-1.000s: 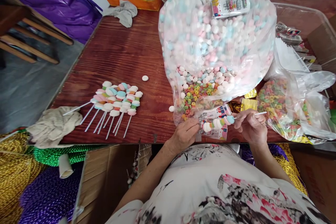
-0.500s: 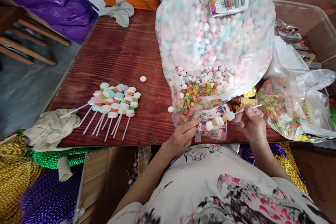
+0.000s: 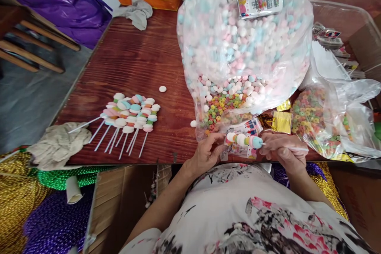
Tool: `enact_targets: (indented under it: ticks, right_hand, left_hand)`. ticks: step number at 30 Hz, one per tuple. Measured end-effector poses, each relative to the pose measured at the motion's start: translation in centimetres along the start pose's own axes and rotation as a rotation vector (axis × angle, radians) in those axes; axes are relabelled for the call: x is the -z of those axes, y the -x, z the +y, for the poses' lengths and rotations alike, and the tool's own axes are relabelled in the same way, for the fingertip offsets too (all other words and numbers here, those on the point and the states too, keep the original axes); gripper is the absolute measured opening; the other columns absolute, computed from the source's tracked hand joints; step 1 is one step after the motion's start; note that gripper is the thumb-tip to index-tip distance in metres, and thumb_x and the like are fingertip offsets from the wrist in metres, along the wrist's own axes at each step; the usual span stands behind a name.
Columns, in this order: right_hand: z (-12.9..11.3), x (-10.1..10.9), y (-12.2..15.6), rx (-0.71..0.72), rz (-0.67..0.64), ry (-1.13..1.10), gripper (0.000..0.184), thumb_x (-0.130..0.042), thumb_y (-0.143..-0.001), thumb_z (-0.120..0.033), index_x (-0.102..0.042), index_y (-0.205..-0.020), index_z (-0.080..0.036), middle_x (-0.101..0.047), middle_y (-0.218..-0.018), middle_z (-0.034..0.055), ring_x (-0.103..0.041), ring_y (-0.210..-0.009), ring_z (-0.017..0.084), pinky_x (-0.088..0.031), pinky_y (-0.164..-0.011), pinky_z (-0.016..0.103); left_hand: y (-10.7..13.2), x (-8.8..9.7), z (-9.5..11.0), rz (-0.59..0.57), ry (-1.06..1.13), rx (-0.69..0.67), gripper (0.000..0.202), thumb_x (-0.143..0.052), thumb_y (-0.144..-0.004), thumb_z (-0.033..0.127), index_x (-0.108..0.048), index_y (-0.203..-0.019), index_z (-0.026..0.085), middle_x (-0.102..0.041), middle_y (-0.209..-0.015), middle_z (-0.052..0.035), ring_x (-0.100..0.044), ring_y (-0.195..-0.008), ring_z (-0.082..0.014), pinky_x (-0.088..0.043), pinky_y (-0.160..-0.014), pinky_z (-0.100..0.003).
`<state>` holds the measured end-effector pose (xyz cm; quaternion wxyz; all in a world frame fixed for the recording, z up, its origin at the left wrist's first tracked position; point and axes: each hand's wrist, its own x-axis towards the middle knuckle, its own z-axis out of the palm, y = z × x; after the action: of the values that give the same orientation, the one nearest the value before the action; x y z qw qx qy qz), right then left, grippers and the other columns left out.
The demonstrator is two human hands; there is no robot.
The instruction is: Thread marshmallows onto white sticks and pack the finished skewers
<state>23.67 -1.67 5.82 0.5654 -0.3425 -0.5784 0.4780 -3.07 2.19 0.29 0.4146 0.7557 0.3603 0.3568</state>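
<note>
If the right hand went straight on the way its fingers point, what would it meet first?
Most likely the blue sweet on the stick the right hand holds, close ahead; exact depth is unclear.

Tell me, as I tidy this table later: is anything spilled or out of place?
Yes: a white candy lies loose on the table near the candy sticks, another just left of the clear bag. They look stray; the rest seem bagged or threaded.
</note>
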Motion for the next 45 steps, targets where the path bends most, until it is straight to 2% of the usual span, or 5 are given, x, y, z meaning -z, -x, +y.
enact_targets:
  ticks: [10,19,34,38,45]
  right_hand:
    - [0.7,-0.3,-0.8,-0.142,0.141,-0.19,0.025,-0.063,-0.089,-0.043,-0.075,-0.085,-0.022,-0.073,-0.066,0.0041,-0.053,-0.04,0.012,-0.049,-0.046,0.029]
    - [0.6,0.1,-1.9,-0.337,0.148,-0.328,0.027,-0.065,-0.087,-0.041,-0.069,-0.075,-0.017,-0.068,-0.056,0.0025,-0.045,-0.033,0.009,-0.033,-0.03,0.02]
    - [2.6,-1.4,-2.1,-0.451,0.107,-0.461,0.032,-0.063,-0.087,-0.048,-0.062,-0.075,-0.018,-0.066,-0.053,-0.0016,-0.042,-0.032,0.008,-0.036,-0.034,0.021]
    - [2.8,-1.6,-1.7,-0.309,0.121,-0.466,0.03,-0.058,-0.091,-0.045,-0.065,-0.077,-0.019,-0.068,-0.058,-0.0005,-0.044,-0.034,0.008,-0.036,-0.035,0.021]
    - [2.7,-2.1,-0.3,-0.063,-0.003,-0.172,0.025,-0.054,-0.093,-0.039,-0.072,-0.092,-0.021,-0.069,-0.065,0.0035,-0.055,-0.047,0.014,-0.048,-0.048,0.03]
  left_hand:
    - [-1.3,0.2,2.8,-0.33,0.411,0.49,0.047,-0.041,-0.099,0.048,-0.053,-0.135,0.02,-0.068,-0.088,-0.0033,-0.061,-0.076,-0.0159,-0.053,-0.074,-0.028]
    - [-0.8,-1.0,4.2,-0.321,0.191,0.356,0.064,-0.06,-0.088,0.054,-0.05,-0.14,0.018,-0.061,-0.132,-0.0126,-0.056,-0.121,-0.0277,-0.045,-0.105,-0.041]
    - [-1.5,0.0,2.4,-0.216,-0.246,-0.002,0.099,-0.072,-0.081,0.041,-0.013,-0.155,0.013,-0.061,-0.124,-0.0188,-0.062,-0.108,-0.03,-0.05,-0.095,-0.044]
    - [-2.1,1.2,3.1,-0.243,-0.332,0.163,0.052,-0.078,-0.071,0.047,-0.066,-0.11,0.014,-0.069,-0.087,-0.008,-0.064,-0.076,-0.0235,-0.05,-0.071,-0.033]
    - [-1.6,0.5,3.1,-0.274,-0.178,0.397,0.034,-0.077,-0.071,0.041,-0.055,-0.06,0.016,-0.048,-0.054,0.0044,-0.041,-0.053,-0.01,-0.03,-0.051,-0.023]
